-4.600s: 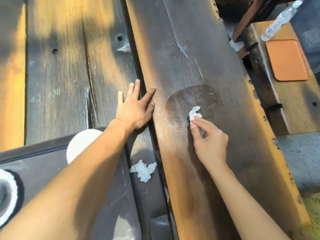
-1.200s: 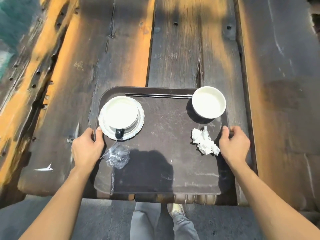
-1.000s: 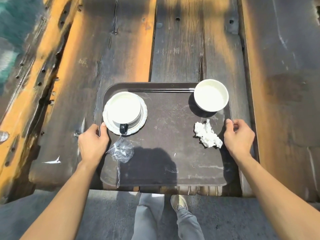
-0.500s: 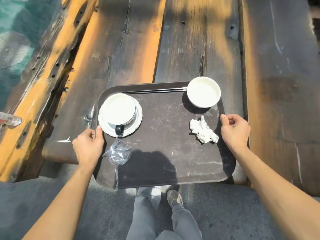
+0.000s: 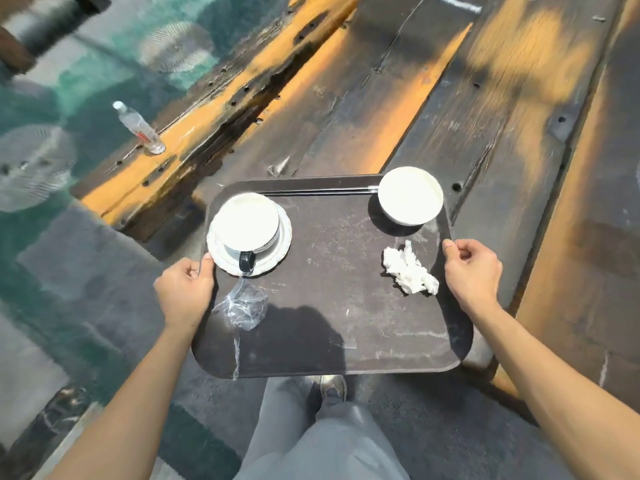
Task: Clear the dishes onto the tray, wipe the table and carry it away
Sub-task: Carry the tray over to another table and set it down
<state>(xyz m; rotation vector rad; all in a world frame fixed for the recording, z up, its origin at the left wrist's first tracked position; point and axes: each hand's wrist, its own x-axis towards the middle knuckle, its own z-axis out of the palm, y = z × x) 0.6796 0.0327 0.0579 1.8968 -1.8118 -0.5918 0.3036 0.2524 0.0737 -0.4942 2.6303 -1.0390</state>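
Note:
A dark brown tray (image 5: 339,320) is held in the air, partly past the near edge of the wooden table (image 5: 485,109). My left hand (image 5: 185,291) grips its left rim and my right hand (image 5: 472,271) grips its right rim. On the tray stand a white cup with a dark handle on a white saucer (image 5: 249,233) at the left and a white bowl (image 5: 410,195) at the far right. Black chopsticks (image 5: 311,192) lie along the far rim. A crumpled white tissue (image 5: 408,270) lies near my right hand and a clear plastic wrapper (image 5: 242,306) near my left.
A clear water bottle (image 5: 140,128) stands on the orange-edged wooden bench at the left. Dark pavement and greenish flooring lie below and to the left. My grey trouser legs and a shoe (image 5: 332,388) show under the tray.
After the wiping, both hands took the tray's side rims. The tray has come off the table toward me and swung left, so the bench and bottle are now in view.

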